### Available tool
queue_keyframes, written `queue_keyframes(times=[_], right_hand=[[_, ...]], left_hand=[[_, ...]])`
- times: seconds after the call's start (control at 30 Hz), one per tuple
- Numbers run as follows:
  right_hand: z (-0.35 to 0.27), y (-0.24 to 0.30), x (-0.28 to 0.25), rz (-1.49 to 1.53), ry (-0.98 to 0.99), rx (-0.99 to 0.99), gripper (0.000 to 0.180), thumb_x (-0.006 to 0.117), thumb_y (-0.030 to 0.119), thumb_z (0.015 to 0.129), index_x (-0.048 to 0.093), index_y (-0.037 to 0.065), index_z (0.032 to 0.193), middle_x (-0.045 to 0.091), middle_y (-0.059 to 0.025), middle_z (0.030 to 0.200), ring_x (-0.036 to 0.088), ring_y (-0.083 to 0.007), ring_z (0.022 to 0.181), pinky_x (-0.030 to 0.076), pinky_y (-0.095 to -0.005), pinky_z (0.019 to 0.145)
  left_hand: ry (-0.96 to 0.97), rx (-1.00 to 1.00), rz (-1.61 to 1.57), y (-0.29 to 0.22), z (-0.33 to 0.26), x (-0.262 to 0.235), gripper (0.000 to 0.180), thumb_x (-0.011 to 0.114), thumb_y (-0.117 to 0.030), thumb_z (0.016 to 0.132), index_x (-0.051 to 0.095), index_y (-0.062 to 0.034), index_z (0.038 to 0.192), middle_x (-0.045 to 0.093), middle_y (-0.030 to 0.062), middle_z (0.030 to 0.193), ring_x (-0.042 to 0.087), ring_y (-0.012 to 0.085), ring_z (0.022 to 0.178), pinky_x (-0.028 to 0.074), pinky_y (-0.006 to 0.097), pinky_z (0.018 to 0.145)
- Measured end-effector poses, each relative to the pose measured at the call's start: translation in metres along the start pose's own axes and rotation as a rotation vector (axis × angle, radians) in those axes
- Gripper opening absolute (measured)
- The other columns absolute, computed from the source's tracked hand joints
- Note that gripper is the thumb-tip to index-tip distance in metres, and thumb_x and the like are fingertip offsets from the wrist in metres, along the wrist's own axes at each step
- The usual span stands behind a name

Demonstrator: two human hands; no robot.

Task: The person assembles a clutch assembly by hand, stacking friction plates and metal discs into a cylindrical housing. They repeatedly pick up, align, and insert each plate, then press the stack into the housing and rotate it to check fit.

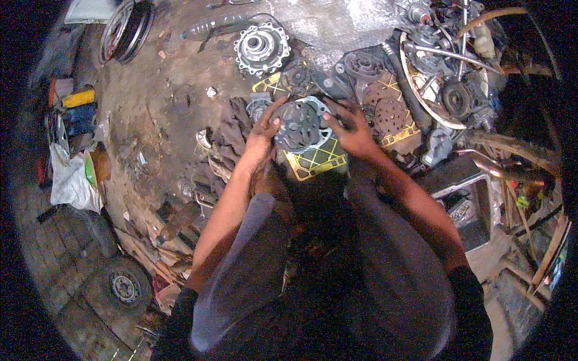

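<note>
Between my hands is a round, dark metal machine part (pixel 297 126) with openings in its face and a paler, scalloped metal rim along its far and right side. My left hand (pixel 263 131) grips its left edge, thumb on top. On the opposite edge, my right hand (pixel 354 127) has its thumb over the rim; the fingertips beneath are hidden. Directly below the part shows a yellow plastic crate (pixel 316 163) with a lattice surface. A crumpled dark cloth (pixel 233 129) lies left of my left hand. Beyond my right hand rests a brown disc (pixel 388 115) full of holes.
A silvery toothed hub (pixel 260 48) sits on the dirt floor ahead, near a clear plastic bottle (pixel 215 25). Metal parts crowd the right, around a curved rim (pixel 424 90) and an open metal box (pixel 463 210). At left are a wheel rim (pixel 126 30) and a tyre (pixel 125 287).
</note>
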State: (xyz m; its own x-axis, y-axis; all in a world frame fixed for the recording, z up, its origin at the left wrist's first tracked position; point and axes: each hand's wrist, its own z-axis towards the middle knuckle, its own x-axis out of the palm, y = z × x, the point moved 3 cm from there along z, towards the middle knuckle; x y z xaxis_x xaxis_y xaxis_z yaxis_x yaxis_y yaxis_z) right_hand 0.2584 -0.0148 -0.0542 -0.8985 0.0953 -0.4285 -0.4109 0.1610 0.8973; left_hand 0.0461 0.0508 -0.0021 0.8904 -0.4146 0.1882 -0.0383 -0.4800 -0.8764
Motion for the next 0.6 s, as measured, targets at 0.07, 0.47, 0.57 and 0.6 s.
queue_keyframes(times=[0.07, 0.47, 0.57, 0.6], right_hand=[[0.008, 0.007, 0.011, 0.074, 0.09, 0.127, 0.047, 0.057, 0.038, 0.096, 0.053, 0.016, 0.137, 0.053, -0.0166, 0.132, 0.044, -0.0305, 0.127, 0.033, -0.0411, 0.109], [0.034, -0.032, 0.018, 0.598, 0.38, 0.44, 0.048, 0.052, 0.03, 0.099, 0.044, 0.009, 0.142, 0.055, -0.0161, 0.132, 0.068, -0.0301, 0.092, 0.057, -0.0399, 0.082], [0.024, -0.065, 0.016, 0.9, 0.393, 0.496, 0.047, 0.054, 0.028, 0.098, 0.046, 0.002, 0.136, 0.054, -0.0159, 0.132, 0.065, -0.0312, 0.102, 0.054, -0.043, 0.089], [0.018, -0.065, 0.021, 1.041, 0.403, 0.604, 0.045, 0.053, 0.027, 0.098, 0.047, 0.001, 0.134, 0.055, -0.0157, 0.131, 0.063, -0.0313, 0.106, 0.052, -0.0444, 0.093]], left_hand=[[-0.063, -0.006, 0.148, 0.004, 0.003, -0.01, 0.049, 0.054, -0.024, 0.097, 0.043, -0.0098, 0.143, 0.047, 0.0101, 0.141, 0.048, 0.0218, 0.124, 0.039, 0.034, 0.105], [-0.286, -0.066, 0.408, 0.026, 0.016, -0.047, 0.035, 0.045, -0.006, 0.099, 0.055, -0.0077, 0.132, 0.054, 0.0106, 0.133, 0.054, 0.023, 0.118, 0.041, 0.035, 0.102], [-0.348, 0.136, 0.768, 0.025, 0.016, -0.035, 0.033, 0.054, -0.015, 0.096, 0.058, -0.0045, 0.127, 0.057, 0.0153, 0.129, 0.054, 0.0269, 0.118, 0.039, 0.036, 0.103], [-0.356, 0.18, 0.836, 0.021, 0.01, -0.027, 0.034, 0.057, -0.017, 0.095, 0.059, -0.0041, 0.127, 0.057, 0.0165, 0.128, 0.054, 0.0282, 0.117, 0.039, 0.037, 0.103]])
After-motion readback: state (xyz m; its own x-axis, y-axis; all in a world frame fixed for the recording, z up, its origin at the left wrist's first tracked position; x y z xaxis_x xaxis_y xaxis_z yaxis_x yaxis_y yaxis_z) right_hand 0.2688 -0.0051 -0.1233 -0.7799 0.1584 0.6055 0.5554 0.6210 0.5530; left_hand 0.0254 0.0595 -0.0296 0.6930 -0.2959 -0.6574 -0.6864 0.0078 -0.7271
